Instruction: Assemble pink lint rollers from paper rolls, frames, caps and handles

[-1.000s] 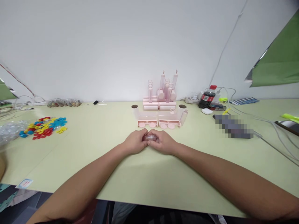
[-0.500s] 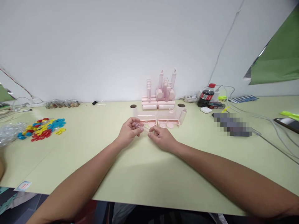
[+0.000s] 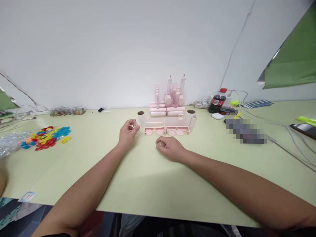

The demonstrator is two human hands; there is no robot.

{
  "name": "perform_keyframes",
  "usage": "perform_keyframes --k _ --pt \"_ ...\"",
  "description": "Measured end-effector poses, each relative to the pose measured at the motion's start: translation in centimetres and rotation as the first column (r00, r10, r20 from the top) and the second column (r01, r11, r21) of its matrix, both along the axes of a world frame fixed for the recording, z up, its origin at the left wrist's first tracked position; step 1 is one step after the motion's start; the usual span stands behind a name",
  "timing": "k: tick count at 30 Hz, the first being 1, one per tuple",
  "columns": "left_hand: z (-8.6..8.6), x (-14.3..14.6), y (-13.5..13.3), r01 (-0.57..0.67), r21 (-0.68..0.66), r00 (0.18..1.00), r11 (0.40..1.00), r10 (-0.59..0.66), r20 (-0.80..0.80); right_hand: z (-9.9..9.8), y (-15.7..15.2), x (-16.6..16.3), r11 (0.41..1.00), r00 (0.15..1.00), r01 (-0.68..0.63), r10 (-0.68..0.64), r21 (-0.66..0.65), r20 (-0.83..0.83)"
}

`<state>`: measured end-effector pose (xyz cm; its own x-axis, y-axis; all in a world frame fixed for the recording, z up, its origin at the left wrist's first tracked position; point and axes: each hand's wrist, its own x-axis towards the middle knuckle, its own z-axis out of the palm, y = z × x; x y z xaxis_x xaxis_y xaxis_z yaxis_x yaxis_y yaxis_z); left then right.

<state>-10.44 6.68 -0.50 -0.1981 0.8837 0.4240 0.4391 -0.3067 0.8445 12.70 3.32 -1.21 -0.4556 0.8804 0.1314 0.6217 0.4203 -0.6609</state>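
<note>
My left hand is raised a little above the pale green table and pinches a small clear pink tube piece between thumb and fingers, just left of a pink toy train. Behind the train stands a stack of pink blocks and tubes. My right hand rests on the table in front of the train, fingers curled in; whether it holds anything is hidden.
Coloured plastic chips and a clear plastic bag lie at the left. A cola bottle, a white case, cables, a phone and a power strip sit at the right. Small jars line the back wall.
Both hands held the small tube together in front of the train. They have parted: my left hand carried the piece up and left, my right hand let go and settled on the table.
</note>
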Motion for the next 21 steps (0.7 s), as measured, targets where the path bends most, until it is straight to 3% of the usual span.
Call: perform_keyframes --k 6,21 --pt "-0.6 -0.1 0.7 -0.057 -0.228 0.973 0.972 0.003 -0.230 0.3 -0.1 -0.1 1.000 0.999 -0.010 0.009 0.009 0.032" --pt "-1.4 -0.6 1.5 -0.102 -0.272 0.951 0.957 0.013 -0.309 0.0 0.1 -0.1 1.000 0.999 -0.028 0.028 0.003 0.024"
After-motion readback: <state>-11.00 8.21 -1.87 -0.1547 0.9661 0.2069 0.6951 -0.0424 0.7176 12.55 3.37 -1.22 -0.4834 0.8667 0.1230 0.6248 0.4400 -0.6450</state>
